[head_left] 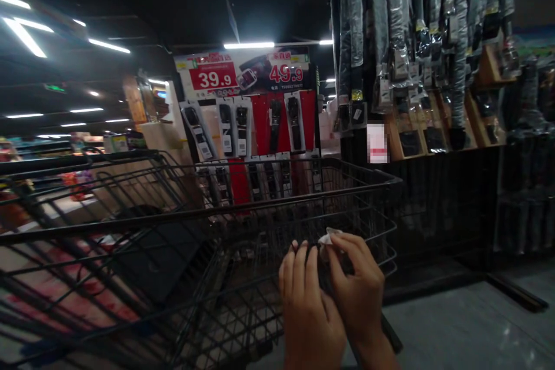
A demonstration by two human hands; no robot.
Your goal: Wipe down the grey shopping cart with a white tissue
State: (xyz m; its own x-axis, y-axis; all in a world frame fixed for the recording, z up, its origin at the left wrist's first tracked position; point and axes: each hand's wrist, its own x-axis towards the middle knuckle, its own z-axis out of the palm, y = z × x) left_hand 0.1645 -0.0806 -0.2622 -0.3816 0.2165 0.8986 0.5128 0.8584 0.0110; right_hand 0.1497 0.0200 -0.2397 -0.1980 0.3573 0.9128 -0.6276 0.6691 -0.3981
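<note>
My right hand (358, 283) pinches a small white crumpled piece (330, 237), perhaps paper or thin plastic, between thumb and forefinger. Close against it on the left is my left hand (307, 300), its back toward me and its fingers bent and held together. Whatever those fingers may hold is hidden from view. Both hands are in front of the black wire shopping cart (260, 203), near its right end.
A flat dark item (160, 251) lies inside the cart. Beyond stands a red belt display (262, 121) under a price sign (247, 75). More plastic-wrapped belts (396, 17) hang at upper right, above wooden display boxes (407, 133). Pale floor (477, 329) shows at lower right.
</note>
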